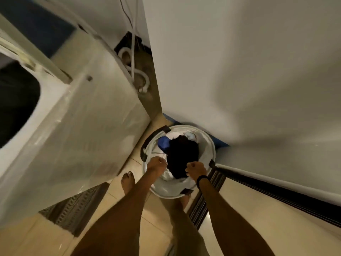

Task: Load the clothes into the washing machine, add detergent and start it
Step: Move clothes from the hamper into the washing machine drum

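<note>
A round white laundry basket with dark handles stands on the floor by the wall. It holds a black garment, a blue piece and white cloth. My left hand is closed at the basket's near left rim, on white cloth there. Over the near edge of the black garment my right hand, with a dark wristband, is closed on the fabric. The white top-loading washing machine stands to the left, its lid up and its dark drum opening showing.
White hoses and cables lie in the gap behind the machine. A white wall runs on the right. A striped mat lies before the machine, another by the basket. My bare foot rests on the beige tiles.
</note>
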Demonstrator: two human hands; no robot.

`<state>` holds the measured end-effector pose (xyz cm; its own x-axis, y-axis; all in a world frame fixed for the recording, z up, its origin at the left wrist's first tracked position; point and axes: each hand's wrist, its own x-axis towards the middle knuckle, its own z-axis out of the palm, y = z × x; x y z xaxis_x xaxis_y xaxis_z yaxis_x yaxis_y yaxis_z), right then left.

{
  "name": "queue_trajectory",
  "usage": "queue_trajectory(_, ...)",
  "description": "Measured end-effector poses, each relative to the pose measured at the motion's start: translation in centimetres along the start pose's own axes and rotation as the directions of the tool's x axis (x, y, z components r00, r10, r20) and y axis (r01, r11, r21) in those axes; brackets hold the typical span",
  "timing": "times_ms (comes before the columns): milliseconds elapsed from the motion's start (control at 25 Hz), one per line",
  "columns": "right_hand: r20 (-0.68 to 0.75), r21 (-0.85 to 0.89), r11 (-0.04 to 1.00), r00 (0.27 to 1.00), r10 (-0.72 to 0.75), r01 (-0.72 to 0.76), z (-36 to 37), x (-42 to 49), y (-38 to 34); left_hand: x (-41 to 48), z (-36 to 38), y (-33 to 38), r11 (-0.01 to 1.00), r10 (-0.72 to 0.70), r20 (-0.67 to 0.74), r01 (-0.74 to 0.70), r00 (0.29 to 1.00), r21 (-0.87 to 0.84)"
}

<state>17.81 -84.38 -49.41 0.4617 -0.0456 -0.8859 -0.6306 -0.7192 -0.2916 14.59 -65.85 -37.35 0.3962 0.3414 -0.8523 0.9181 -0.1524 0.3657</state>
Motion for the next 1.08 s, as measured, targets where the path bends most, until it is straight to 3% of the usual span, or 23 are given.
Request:
queue_trajectory(120, -0.020, -0.140, 0.990, 1.000, -0.020, 0.017, 4.2, 5.9, 0.3, 9.8, 4.9, -3.5, 0.996, -0.042, -0.038, 0.039, 0.998, -0.083)
queue_trajectory(240, -0.098, -0.111, 0.984, 0.987, 0.126, -0.136, 9.2, 12.8, 2.0, 16.8, 7.8, -7.8, 0.966, -0.109, -0.052, 0.093, 0.993, -0.242)
queue_trajectory(360, -0.164, -0.226, 0.971, 0.986, 0.036, -0.073, 11.3, 15.1, 2.7, 18.6, 8.3, -11.3, 0.947, -0.088, -0.050, 0.068, 0.995, -0.315)
queue_trajectory(400, -0.207, -0.180, 0.983, 0.978, 0.004, -0.042, 11.0, 13.8, 2.0, 17.8, 8.0, -11.9, 0.945, -0.088, -0.055, 0.066, 0.995, -0.320)
queue_trajectory(560, -0.381, 0.087, 0.977, 0.912, -0.149, 0.196, 7.5, 3.0, -2.4, 10.9, 5.2, -11.5, 0.966, -0.083, -0.056, 0.066, 0.995, -0.250)
queue_trajectory(680, -0.379, 0.246, 0.886, 0.881, -0.284, 0.392, 2.5, -8.0, -6.8, 2.9, 2.2, -7.4, 0.996, 0.012, -0.048, -0.016, 0.999, -0.082)
queue_trajectory(800, -0.273, 0.539, 0.757, 0.927, -0.259, 0.370, -3.6, -20.0, -11.8, -5.5, -1.4, -2.4, 0.993, 0.115, -0.027, -0.115, 0.993, 0.015)
queue_trajectory(880, -0.143, 0.739, 0.608, 0.950, -0.277, 0.289, -7.8, -28.3, -14.1, -11.1, -4.3, 0.5, 0.976, 0.199, -0.031, -0.195, 0.980, 0.095)
queue_trajectory(1000, -0.008, 0.883, 0.401, 0.864, -0.503, 0.242, -13.1, -38.8, -16.4, -17.3, -7.1, 3.9, 0.936, 0.329, 0.021, -0.329, 0.944, 0.121)
queue_trajectory(1080, 0.000, 0.913, 0.318, 0.780, -0.626, 0.255, -15.4, -45.0, -18.4, -20.9, -7.9, 5.6, 0.917, 0.348, 0.105, -0.362, 0.931, 0.168)
